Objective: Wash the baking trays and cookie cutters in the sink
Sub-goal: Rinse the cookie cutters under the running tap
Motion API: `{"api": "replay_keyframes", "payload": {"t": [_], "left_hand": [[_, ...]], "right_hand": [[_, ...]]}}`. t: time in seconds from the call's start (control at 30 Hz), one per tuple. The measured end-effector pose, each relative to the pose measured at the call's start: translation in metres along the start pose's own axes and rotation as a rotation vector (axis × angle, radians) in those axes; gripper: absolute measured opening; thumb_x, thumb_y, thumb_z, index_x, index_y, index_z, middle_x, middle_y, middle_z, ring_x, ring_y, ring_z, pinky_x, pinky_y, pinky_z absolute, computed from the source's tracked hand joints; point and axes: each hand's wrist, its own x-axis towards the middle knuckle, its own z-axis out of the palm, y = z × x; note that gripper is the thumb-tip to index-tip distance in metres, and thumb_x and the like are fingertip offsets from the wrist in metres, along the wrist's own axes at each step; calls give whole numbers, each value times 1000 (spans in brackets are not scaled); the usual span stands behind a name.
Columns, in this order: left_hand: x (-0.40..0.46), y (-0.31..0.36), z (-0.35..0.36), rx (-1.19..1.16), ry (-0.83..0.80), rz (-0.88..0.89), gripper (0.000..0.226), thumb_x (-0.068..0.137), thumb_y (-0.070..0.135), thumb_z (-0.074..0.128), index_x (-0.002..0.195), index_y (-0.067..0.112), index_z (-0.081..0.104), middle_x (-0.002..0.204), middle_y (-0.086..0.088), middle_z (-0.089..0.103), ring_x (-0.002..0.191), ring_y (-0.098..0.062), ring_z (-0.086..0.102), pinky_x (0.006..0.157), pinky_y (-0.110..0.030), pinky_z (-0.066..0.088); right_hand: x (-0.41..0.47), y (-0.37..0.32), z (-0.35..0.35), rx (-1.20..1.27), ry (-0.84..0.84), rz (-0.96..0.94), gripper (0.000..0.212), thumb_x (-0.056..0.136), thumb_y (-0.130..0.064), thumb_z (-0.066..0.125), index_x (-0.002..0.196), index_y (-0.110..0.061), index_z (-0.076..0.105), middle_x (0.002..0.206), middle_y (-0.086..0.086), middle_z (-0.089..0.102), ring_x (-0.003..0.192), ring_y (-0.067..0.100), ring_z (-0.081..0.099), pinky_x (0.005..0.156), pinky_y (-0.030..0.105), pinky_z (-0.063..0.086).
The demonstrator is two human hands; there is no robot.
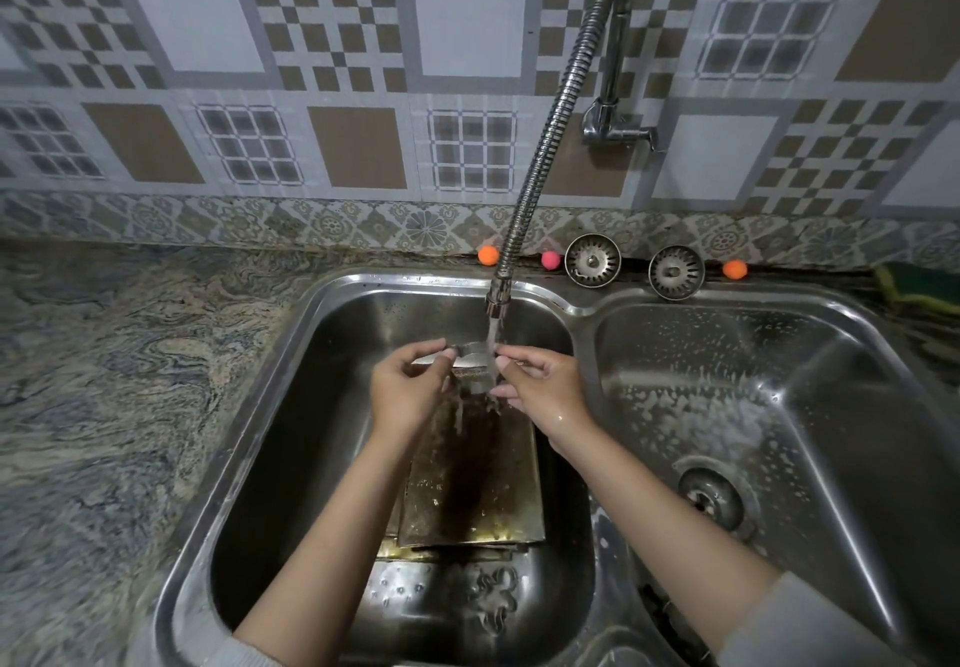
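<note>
Rinsing cookie cutter (474,360) under faucet (497,297) stream over left basin (291,406), pinched between fingers of left hand (408,391) and right hand (543,386), long axis left-right, trays (472,484) directly below.

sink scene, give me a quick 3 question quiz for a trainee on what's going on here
1. True or false: water is running from the faucet onto the cookie cutter.
2. Which basin holds the baking trays? A) the left basin B) the right basin C) neither, they lie on the counter
3. Fill in: the cutter is held by the left hand and the ____ hand.

Key: 1 true; 2 A; 3 right
</note>
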Motion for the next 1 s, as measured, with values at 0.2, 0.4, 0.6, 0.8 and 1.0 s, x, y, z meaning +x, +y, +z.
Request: {"api": "replay_keyframes", "payload": {"t": [0.2, 0.4, 0.6, 0.8, 1.0], "left_hand": [[-2, 2, 14, 55, -32, -13, 14, 85, 13, 69, 98, 8, 71, 63, -14, 63, 49, -14, 54, 50, -21, 44], [-6, 2, 34, 68, -93, -28, 3, 83, 20, 71, 84, 23, 73, 61, -3, 66, 55, -18, 59, 59, -38, 55], [-8, 7, 30, 91, -90, -34, 5, 83, 21, 72, 87, 21, 73, 63, -6, 67, 57, -20, 60, 60, -34, 52], [-5, 10, 2, 64, -25, -47, 12, 84, 15, 71, 95, 12, 73, 75, -23, 69, 65, -26, 61, 65, -34, 51], [-3, 16, -21, 33, -4, -67, 8, 83, 14, 72, 90, 19, 72, 81, -14, 72, 71, -29, 70, 70, -35, 59]], "right_hand": [[-5, -5, -15, 21, 25, 15, 20, 89, -7, 63, 108, -8, 69, 89, 7, 71, 61, 5, 69, 56, 14, 51], [-9, -8, -40, -19, 58, 14, 19, 89, -9, 64, 107, -12, 70, 91, 4, 71, 62, 8, 70, 56, 13, 51], [-10, -9, -36, -5, 52, 10, 19, 89, -7, 63, 107, -9, 70, 94, 8, 71, 63, 5, 69, 57, 14, 52], [-6, -4, -8, -9, -7, 45, 19, 89, -11, 65, 107, -10, 70, 98, 12, 72, 62, 10, 70, 59, 19, 55], [-7, -13, 8, -48, -117, -7, 17, 84, -8, 70, 100, -11, 69, 93, 10, 70, 70, 17, 69, 59, 17, 53]]}}
